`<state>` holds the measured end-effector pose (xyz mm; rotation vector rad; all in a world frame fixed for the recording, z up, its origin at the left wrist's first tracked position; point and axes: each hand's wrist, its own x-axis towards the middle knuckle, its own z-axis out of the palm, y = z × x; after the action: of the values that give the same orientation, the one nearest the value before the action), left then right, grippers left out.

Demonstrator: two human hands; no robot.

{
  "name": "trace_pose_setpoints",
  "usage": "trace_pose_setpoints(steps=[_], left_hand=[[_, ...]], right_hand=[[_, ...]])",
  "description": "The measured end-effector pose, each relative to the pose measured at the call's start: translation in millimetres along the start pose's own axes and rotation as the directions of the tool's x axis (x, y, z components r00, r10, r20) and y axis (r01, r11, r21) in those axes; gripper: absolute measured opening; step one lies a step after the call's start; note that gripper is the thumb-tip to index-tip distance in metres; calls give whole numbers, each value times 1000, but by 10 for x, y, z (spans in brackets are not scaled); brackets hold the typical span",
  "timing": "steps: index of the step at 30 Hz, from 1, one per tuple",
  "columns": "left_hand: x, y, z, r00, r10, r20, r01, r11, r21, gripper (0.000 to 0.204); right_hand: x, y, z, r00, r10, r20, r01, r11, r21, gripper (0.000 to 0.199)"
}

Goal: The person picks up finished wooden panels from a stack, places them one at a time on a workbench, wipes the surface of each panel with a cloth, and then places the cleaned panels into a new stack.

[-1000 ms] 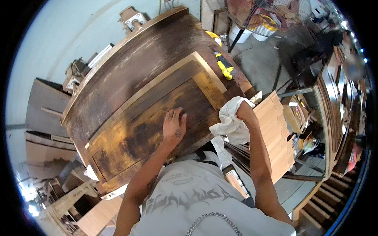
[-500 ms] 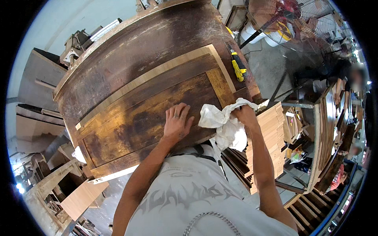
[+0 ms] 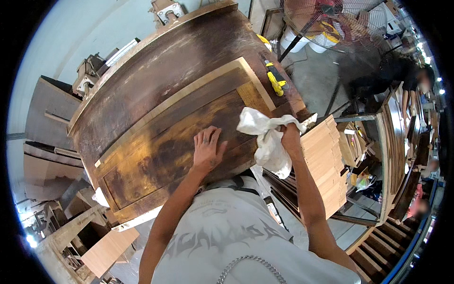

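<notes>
A framed wooden panel [image 3: 142, 177], stained dark brown with golden patches, lies on the large worn brown table [image 3: 184, 52]. My left hand [image 3: 208, 149] rests on the panel with its fingers stretched out, holding nothing. At the panel's right end, my right hand [image 3: 291, 137] is closed around a bunched white cloth [image 3: 272, 146]. One part of the cloth spreads left over the panel, and another hangs toward my body. The fingertips of my right hand are partly hidden by the folds.
A yellow and black hand tool [image 3: 275, 81] lies near the table's right edge. Stacked light wooden boards [image 3: 324, 161] stand right of my right forearm. A caged fan [image 3: 336, 21] is at the far right. Other people [image 3: 416, 78] are among racks of boards on the right.
My right hand has shifted slightly right relative to the panel, and the cloth has changed shape, its left part lifted. My left hand stays on the panel. The whole view has shifted a little.
</notes>
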<state>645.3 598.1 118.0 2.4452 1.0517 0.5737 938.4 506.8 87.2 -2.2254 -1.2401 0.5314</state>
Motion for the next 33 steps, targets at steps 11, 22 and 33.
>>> trace_pose_setpoints(steps=[11, 22, 33], left_hand=[[-18, -28, 60, 1000, -21, 5, 21, 1000, 22, 37], [-12, 49, 19, 997, -51, 59, 48, 998, 42, 36], [-97, -116, -12, 994, -44, -100, 38, 997, -64, 44]], right_hand=[[-748, 821, -947, 963, 200, 181, -164, -98, 982, 33], [119, -539, -373, 959, -7, 283, 72, 973, -219, 45], [331, -489, -487, 932, -8, 362, 45, 995, -92, 38]])
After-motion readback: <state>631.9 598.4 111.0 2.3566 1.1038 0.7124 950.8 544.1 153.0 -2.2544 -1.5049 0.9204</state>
